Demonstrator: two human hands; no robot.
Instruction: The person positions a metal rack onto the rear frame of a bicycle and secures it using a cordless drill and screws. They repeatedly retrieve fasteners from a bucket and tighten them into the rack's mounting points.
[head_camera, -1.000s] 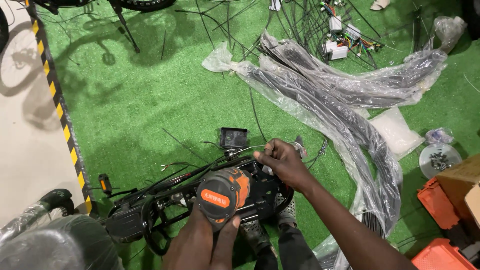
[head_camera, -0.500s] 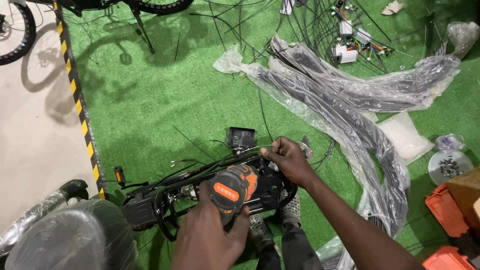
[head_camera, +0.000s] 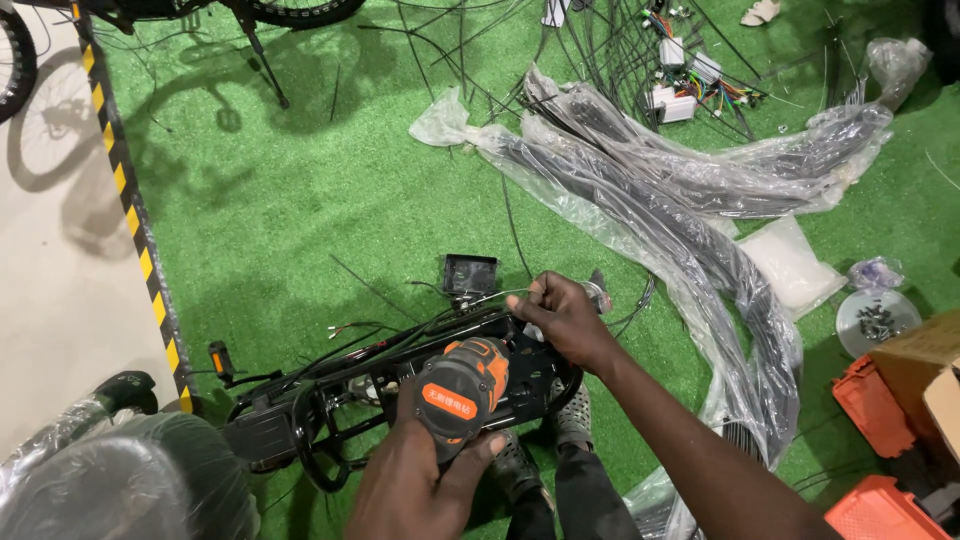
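Orange and black, a cordless drill (head_camera: 458, 388) sits gripped in the left hand (head_camera: 425, 478), aimed down at a black bike frame (head_camera: 400, 375) lying on green turf (head_camera: 300, 210), while the right hand (head_camera: 562, 315) pinches a thin wire (head_camera: 490, 296), fingers closed, keeping it aside.

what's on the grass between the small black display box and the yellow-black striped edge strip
In the head view, mostly bare green turf lies between the display box and the striped strip, crossed only by a few thin black cables.
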